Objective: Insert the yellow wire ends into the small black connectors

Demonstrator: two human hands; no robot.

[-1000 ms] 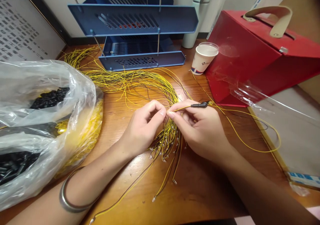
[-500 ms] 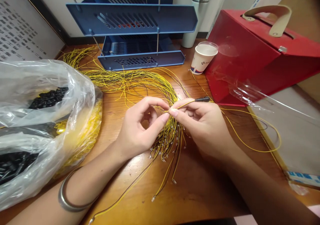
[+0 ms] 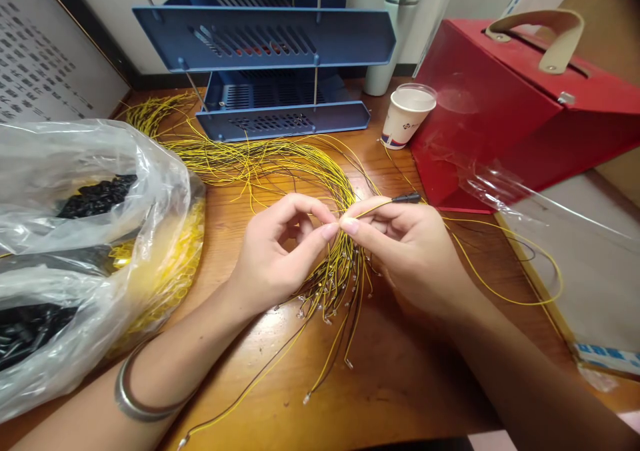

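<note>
Over a bundle of thin yellow and black wires (image 3: 300, 154) my two hands meet fingertip to fingertip. My right hand (image 3: 407, 244) pinches a yellow wire (image 3: 373, 207) that carries a black sleeve (image 3: 406, 198), which lies across the index finger. My left hand (image 3: 280, 254) is closed in a pinch at the same spot; the small end between the fingertips is hidden. Below the hands, the bundle's loose ends (image 3: 327, 304) fan out with small clear tips. From beyond my right hand a yellow wire loop (image 3: 560, 281) curves out to the right.
On the left lies a clear plastic bag (image 3: 165, 151) holding black sleeves (image 3: 100, 194) and coiled yellow pieces (image 3: 170, 271). Behind the wires stands a blue tiered tray (image 3: 280, 117). A paper cup (image 3: 407, 121) is beside a red box (image 3: 480, 117) with a beige handle.
Both hands hold nearly the same pose. The fingertips and the black sleeve have shifted very slightly to the right.
</note>
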